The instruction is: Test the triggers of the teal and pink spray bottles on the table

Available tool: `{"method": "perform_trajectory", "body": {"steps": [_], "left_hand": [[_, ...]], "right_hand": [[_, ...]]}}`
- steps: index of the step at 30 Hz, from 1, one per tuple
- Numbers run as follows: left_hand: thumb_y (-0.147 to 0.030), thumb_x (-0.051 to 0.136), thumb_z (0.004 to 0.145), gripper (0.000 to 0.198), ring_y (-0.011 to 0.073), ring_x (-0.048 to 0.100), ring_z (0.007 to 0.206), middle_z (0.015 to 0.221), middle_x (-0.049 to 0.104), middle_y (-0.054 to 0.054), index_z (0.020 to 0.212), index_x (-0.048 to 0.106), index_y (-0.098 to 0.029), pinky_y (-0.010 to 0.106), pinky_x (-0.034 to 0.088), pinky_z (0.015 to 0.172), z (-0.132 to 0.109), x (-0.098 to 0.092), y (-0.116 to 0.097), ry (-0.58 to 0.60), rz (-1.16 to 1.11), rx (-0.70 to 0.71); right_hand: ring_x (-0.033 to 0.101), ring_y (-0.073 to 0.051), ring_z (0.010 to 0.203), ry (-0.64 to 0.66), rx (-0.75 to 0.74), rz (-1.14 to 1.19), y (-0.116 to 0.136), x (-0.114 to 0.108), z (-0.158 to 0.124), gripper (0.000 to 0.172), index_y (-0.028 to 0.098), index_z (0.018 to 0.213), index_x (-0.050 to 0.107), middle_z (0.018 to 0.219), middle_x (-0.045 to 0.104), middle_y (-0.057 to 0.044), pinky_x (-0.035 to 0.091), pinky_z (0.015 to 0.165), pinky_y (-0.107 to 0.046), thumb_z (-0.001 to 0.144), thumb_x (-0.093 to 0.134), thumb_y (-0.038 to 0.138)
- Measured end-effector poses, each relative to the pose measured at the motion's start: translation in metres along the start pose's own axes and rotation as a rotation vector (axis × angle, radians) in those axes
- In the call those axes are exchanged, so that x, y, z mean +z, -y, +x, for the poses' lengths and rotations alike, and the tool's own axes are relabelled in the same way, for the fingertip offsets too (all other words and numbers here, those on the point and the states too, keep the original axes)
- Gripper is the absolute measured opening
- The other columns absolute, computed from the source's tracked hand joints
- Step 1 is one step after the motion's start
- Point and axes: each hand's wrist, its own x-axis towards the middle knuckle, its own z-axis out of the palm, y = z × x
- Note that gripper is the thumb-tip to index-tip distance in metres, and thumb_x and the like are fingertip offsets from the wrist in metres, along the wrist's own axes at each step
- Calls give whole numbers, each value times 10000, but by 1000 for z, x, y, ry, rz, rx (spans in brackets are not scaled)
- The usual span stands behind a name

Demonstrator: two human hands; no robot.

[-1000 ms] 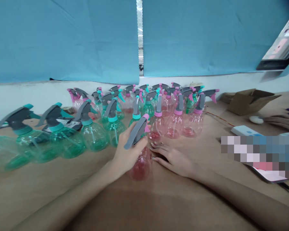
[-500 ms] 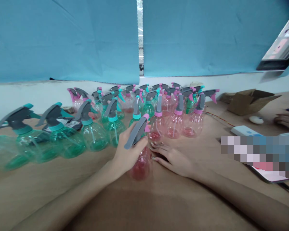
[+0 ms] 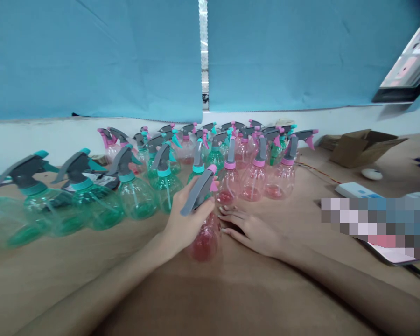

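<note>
My left hand point(image 3: 184, 219) is wrapped round the neck of a pink spray bottle point(image 3: 206, 238) with a grey trigger head point(image 3: 199, 190), which stands on the brown table point(image 3: 231, 294) in front of me. My right hand point(image 3: 252, 229) lies flat on the table just right of that bottle, fingers stretched out toward its base and holding nothing. Behind both hands stand several pink spray bottles point(image 3: 254, 175) and several green ones point(image 3: 136, 191).
More green bottles point(image 3: 42, 205) line the left side. A cardboard box point(image 3: 364, 145), a white mouse-like object point(image 3: 372, 174) and a white flat device point(image 3: 355, 190) lie at the right. A blue curtain point(image 3: 126, 56) hangs behind a white ledge.
My own hands and the bottle have stayed still. Another person's hand at the far right edge has drawn back out of view.
</note>
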Motion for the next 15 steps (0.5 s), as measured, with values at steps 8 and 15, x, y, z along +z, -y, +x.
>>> {"method": "perform_trajectory", "body": {"steps": [8,15], "left_hand": [[-180,513,794,261,153,555,754,811,589,-2,1050,557,-202,305,459,750,0,-1,-3,15,6,5],[-171,509,790,251,141,533,737,786,560,-16,1033,559,-205,289,452,734,-1,0,-2,8,-2,3]], "right_hand": [[472,-223,1225,-9,6,26,-1,0,1,390,200,1285,483,1288,553,-86,364,1040,-441,928,435,351],[467,-216,1228,5,9,6,1,-1,1,399,173,1287,483,1289,552,-93,354,1051,-416,930,433,345]]}}
